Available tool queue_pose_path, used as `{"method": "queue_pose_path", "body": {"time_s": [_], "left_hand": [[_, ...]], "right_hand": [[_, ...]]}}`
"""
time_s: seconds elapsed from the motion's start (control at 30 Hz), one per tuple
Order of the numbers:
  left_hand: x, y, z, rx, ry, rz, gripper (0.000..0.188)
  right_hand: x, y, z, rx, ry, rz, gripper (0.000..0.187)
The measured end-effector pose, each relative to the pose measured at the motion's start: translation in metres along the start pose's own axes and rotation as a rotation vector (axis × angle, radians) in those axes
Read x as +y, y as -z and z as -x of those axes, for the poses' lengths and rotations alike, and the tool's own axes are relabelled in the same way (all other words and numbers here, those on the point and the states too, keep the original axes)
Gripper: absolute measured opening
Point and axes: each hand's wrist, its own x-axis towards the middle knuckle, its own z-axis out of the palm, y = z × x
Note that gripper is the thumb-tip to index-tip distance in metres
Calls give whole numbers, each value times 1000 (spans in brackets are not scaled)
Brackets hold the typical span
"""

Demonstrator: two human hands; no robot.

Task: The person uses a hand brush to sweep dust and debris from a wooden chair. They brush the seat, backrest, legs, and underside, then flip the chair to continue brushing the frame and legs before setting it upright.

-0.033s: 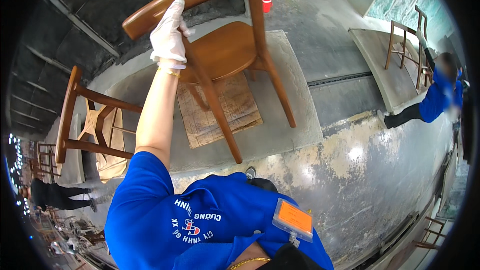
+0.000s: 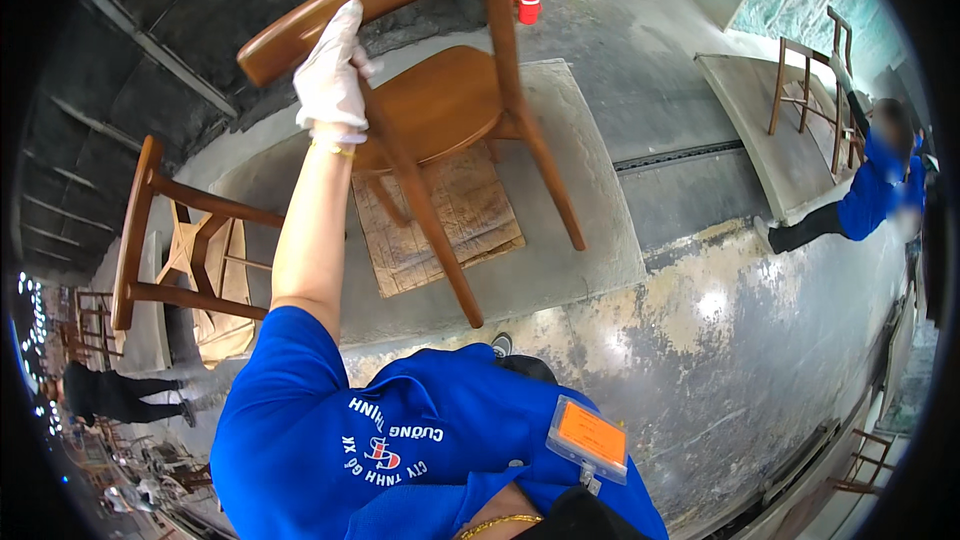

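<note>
A brown wooden chair with a curved backrest is in front of me, above a grey platform. My left hand, in a white glove, grips it where the backrest meets the rear post. A finger lies along the backrest; others curl round behind the wood. The chair looks tilted, and I cannot tell whether its legs bear on anything. Below the seat, a stack of brown cardboard lies on the platform. My right hand does not show.
Left of me is another wooden chair frame, lying tipped near brown sheeting. A red container stands at the back. On the right, a person in blue reaches toward a chair on another board. Another person in black stands far left.
The chair's upper part and my left hand have shifted slightly to the left. My hold on the chair is the same.
</note>
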Motion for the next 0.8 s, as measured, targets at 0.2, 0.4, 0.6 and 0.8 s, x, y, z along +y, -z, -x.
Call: {"method": "queue_pose_path", "body": {"time_s": [0.2,0.4,0.6,0.8], "left_hand": [[20,26,2,227,15,-122,34],[22,17,22,388,183,-181,37],[1,-11,62,46,252,-181,64],[-45,-120,94,85,-9,-339,50]], "right_hand": [[35,-12,19,-50,34,-91,41],[6,9,32,-133,116,-211,33],[-72,24,9,-39,165,60,22],[-179,52,-8,-65,417,-157,17]]}}
